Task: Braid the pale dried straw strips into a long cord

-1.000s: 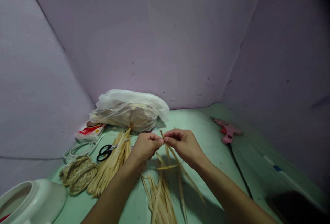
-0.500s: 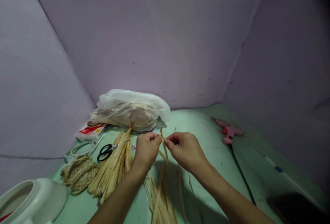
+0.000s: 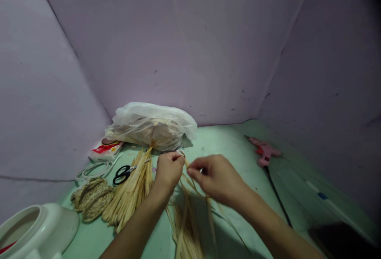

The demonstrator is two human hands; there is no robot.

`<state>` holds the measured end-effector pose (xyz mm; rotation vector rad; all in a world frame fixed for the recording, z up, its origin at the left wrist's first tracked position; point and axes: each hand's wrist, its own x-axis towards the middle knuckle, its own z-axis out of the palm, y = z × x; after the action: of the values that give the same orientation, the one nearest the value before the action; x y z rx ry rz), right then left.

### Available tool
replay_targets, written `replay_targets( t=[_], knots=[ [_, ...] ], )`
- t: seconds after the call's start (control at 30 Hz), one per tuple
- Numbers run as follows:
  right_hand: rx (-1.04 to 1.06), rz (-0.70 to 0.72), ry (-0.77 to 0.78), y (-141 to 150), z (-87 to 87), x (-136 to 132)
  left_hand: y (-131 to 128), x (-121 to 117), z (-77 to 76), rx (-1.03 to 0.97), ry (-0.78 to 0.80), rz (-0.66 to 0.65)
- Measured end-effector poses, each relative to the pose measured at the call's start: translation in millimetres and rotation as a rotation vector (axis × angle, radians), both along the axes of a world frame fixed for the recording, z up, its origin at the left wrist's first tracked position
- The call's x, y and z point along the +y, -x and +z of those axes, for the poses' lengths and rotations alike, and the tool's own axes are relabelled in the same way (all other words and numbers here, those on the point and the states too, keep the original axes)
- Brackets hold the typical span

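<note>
Over the middle of the table, my left hand [image 3: 169, 171] pinches the top end of some thin straw-coloured dried fibre strips [image 3: 190, 181]. My right hand [image 3: 216, 177] is a little to the right, its thumb and forefinger closed on a strip of the same fibre. The loose lengths hang and spread below both hands. Under them lies a bundle of fibre strips [image 3: 186, 235] near the front edge of view. Left of my left hand is a second, tied bundle of fibre strips [image 3: 131, 195], with black-handled scissors [image 3: 121, 174] partly beneath it.
A white plastic bag [image 3: 151, 126] stands against the back wall. To the left are a red-and-white packet [image 3: 105, 151], a coiled white cable [image 3: 94, 170], braided cord [image 3: 93, 199] and a white pot [image 3: 50, 227]. A pink glue gun [image 3: 264, 151] lies right, beside a dark object [image 3: 342, 237].
My right hand has moved slightly right and away from my left hand, drawing along the fibre. The loose strips have spread out to the right. My left hand stays nearly in place.
</note>
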<state>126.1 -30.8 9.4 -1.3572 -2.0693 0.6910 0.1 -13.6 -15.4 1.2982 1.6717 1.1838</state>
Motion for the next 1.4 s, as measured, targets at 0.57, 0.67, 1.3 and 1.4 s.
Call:
replay_targets(
  t=[0.57,0.67,1.3,1.4],
  knots=[
    [0.976,0.014,0.823,-2.1,-13.8,27.9,-2.9,-17.6,14.2,0.013,-0.145,-0.515],
    [1.025,0.072,0.862,-1.4,-16.9,27.7,-1.9,-18.2,14.3,0.040,-0.154,-0.537],
    [0.806,0.110,0.638,0.5,-17.1,22.8,-3.8,-7.1,8.8,0.065,-0.083,-0.181],
    [0.768,0.047,0.630,0.6,-17.9,23.8,-5.2,-8.2,9.9,0.098,-0.087,-0.170]
  ],
)
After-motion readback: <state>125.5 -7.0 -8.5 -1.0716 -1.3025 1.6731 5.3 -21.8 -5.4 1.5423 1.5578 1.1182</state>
